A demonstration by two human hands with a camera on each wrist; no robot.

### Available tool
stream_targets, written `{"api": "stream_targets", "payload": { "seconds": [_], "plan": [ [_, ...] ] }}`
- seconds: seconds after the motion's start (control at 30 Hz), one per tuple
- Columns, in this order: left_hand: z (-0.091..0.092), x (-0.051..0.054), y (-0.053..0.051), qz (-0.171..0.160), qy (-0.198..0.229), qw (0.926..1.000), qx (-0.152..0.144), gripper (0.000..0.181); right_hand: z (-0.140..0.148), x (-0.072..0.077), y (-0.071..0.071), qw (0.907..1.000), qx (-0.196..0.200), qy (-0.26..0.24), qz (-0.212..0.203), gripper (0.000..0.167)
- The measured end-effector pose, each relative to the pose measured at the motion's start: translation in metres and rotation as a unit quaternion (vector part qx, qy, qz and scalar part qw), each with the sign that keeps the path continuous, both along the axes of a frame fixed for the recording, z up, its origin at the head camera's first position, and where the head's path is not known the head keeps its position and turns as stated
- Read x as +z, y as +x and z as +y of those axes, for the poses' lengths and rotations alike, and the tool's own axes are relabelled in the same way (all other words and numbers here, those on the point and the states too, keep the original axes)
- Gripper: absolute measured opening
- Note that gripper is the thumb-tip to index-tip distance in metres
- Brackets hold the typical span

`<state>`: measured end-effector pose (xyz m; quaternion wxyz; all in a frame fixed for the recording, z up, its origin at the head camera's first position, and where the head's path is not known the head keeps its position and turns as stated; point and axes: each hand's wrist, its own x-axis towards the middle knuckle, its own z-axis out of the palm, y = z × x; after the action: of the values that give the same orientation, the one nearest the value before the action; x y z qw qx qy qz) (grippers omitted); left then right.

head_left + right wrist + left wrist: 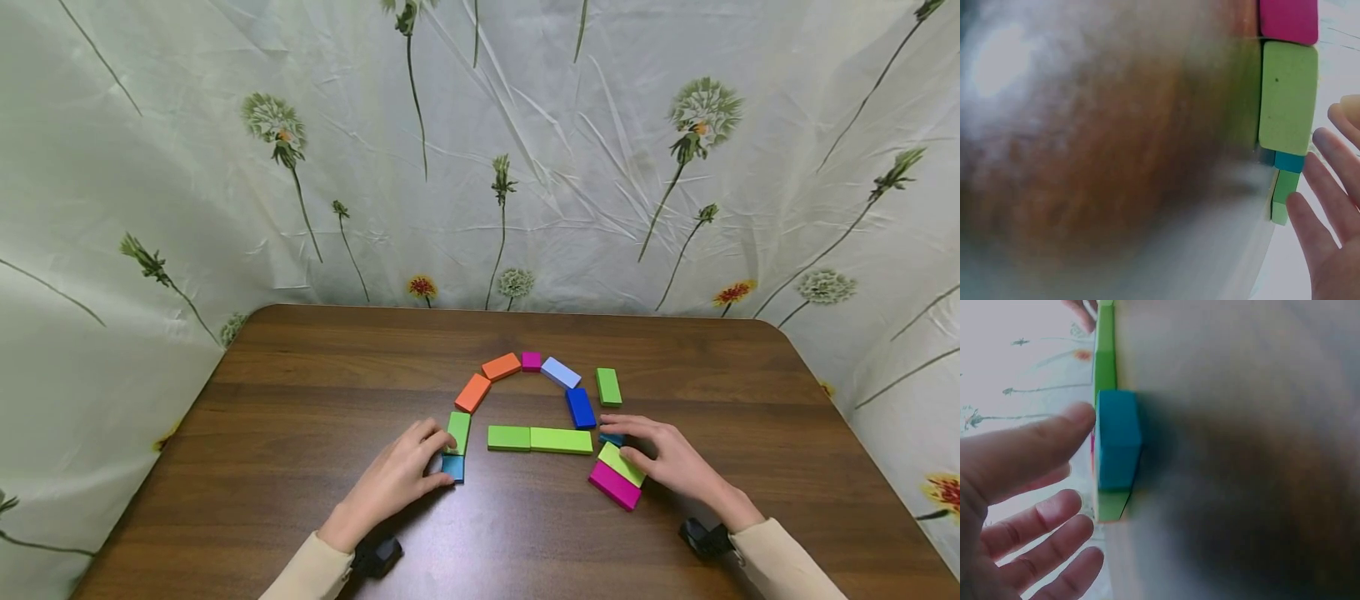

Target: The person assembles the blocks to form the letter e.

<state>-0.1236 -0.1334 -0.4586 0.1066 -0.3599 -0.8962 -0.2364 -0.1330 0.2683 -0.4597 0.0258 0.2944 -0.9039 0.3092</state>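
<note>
Colored blocks form an arch on the table. My left hand (401,471) is at its left end, fingertips on the green block (460,431) and thumb beside the light blue block (453,468); in the left wrist view the thumb is near the teal block (1119,440), fingers relaxed. At the right end, my right hand (671,458) has its fingers extended over a small teal block (611,438), partly hidden, with the thumb by a lime block (621,464). A magenta block (615,486) lies against the lime one. In the right wrist view the fingers are spread beside the blocks.
Two orange blocks (473,393), a small magenta block (531,362), a periwinkle block (561,372) and a dark blue block (581,408) curve across the top. Two lime blocks (561,441) lie end to end inside. A green block (608,387) lies apart at right. Floral cloth hangs behind.
</note>
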Motion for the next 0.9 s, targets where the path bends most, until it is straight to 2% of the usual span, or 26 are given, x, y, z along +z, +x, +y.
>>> {"api": "stream_targets", "payload": {
  "seconds": [0.07,0.17,0.37,0.5,0.67,0.9],
  "plan": [
    [-0.002,0.002,-0.003,0.01,-0.009,0.9999,0.007,0.04,0.0,0.001,0.001,1.0,-0.001,-0.002,0.005,0.033],
    [-0.006,0.003,-0.009,0.001,-0.019,0.9998,0.009,0.048,0.0,0.001,0.003,1.0,-0.005,-0.003,0.006,0.034],
    [-0.01,0.005,-0.019,-0.073,-0.051,0.996,0.001,0.069,0.0,0.002,0.008,0.9997,-0.008,-0.006,0.023,0.035],
    [-0.012,0.001,-0.025,-0.103,-0.071,0.992,-0.017,0.067,0.0,0.003,0.01,0.9992,-0.006,-0.011,0.039,0.036],
    [-0.012,-0.004,-0.029,-0.116,-0.08,0.9892,-0.042,0.061,0.0,0.003,0.011,0.9989,-0.008,-0.014,0.045,0.036],
    [-0.009,-0.002,-0.027,-0.123,-0.095,0.9874,-0.032,0.059,0.001,0.004,0.012,0.9986,-0.009,-0.019,0.049,0.037]
  ]
}}
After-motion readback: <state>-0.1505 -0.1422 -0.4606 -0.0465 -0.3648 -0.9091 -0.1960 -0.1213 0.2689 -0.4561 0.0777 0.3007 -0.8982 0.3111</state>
